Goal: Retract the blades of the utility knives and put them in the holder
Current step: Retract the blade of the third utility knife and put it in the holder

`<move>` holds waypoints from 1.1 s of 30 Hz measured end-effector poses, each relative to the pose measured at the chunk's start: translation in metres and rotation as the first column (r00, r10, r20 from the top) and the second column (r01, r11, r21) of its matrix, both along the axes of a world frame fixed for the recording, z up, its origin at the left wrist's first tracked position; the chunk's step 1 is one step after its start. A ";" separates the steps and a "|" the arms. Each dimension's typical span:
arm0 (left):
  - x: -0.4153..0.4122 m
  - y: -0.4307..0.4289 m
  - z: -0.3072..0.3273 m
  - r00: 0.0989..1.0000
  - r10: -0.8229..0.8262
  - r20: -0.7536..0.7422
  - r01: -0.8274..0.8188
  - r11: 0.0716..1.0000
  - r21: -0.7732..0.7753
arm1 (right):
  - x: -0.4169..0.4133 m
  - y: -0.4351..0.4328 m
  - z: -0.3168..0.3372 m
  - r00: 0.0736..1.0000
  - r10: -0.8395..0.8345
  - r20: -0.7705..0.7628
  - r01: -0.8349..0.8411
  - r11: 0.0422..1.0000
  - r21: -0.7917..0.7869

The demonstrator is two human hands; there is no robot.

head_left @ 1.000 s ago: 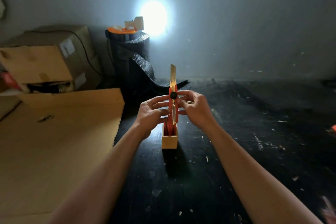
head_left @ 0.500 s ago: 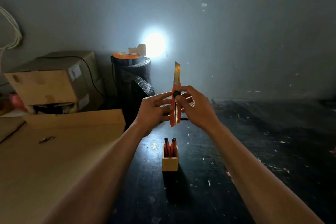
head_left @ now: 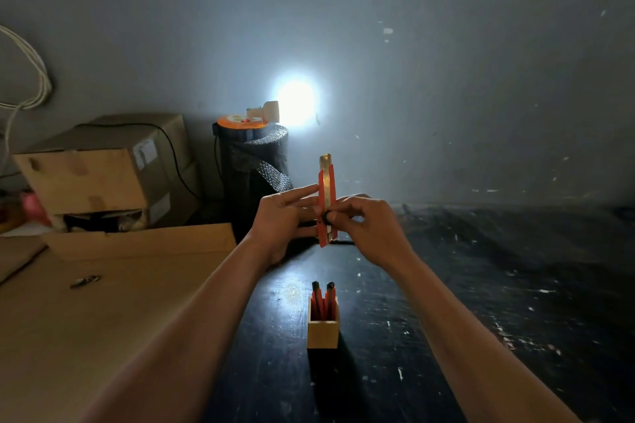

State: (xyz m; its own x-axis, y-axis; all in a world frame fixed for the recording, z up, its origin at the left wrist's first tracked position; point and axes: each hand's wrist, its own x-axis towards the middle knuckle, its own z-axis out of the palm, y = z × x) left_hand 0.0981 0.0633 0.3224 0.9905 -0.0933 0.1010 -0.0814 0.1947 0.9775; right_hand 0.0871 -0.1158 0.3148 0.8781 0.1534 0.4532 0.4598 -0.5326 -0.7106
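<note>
I hold an orange utility knife (head_left: 325, 196) upright above the dark table. My left hand (head_left: 283, 221) grips its body from the left side. My right hand (head_left: 369, 227) holds it from the right, thumb on the black slider knob low on the handle. Only a short tip of the blade shows above the orange body. Below, on the table, stands a small wooden holder (head_left: 323, 331) with two orange knives (head_left: 323, 302) standing in it, black ends up.
A large flat cardboard sheet (head_left: 103, 302) covers the table's left, with a small metal piece (head_left: 85, 281) on it. Cardboard boxes (head_left: 99, 172) stand at the back left. A dark roll (head_left: 252, 175) with a bright lamp (head_left: 264, 110) on top stands against the wall.
The knife was lifted from just above the holder. The slider went from the top of the handle to low down, and the long exposed blade has drawn back to a short tip.
</note>
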 end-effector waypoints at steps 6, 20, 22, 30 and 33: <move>0.009 -0.006 0.003 1.000 -0.003 0.011 0.003 0.999 0.034 | 0.003 -0.002 -0.006 1.000 -0.011 -0.011 0.012 0.997 0.078; 0.011 -0.018 -0.001 1.000 0.017 0.001 -0.017 0.999 0.041 | -0.003 -0.013 -0.017 0.997 0.056 -0.060 -0.051 0.995 0.086; 0.009 -0.019 -0.001 1.000 0.009 0.002 -0.009 1.000 0.020 | -0.005 -0.012 -0.017 0.996 0.044 -0.078 -0.034 0.992 0.120; 0.009 -0.017 0.004 0.999 0.007 0.033 -0.007 1.000 0.017 | -0.006 -0.009 -0.014 0.998 0.044 -0.050 -0.037 0.991 0.127; 0.009 -0.016 0.004 1.000 0.009 0.029 -0.009 1.000 0.007 | -0.006 -0.008 -0.014 0.998 0.033 -0.058 -0.023 0.987 0.159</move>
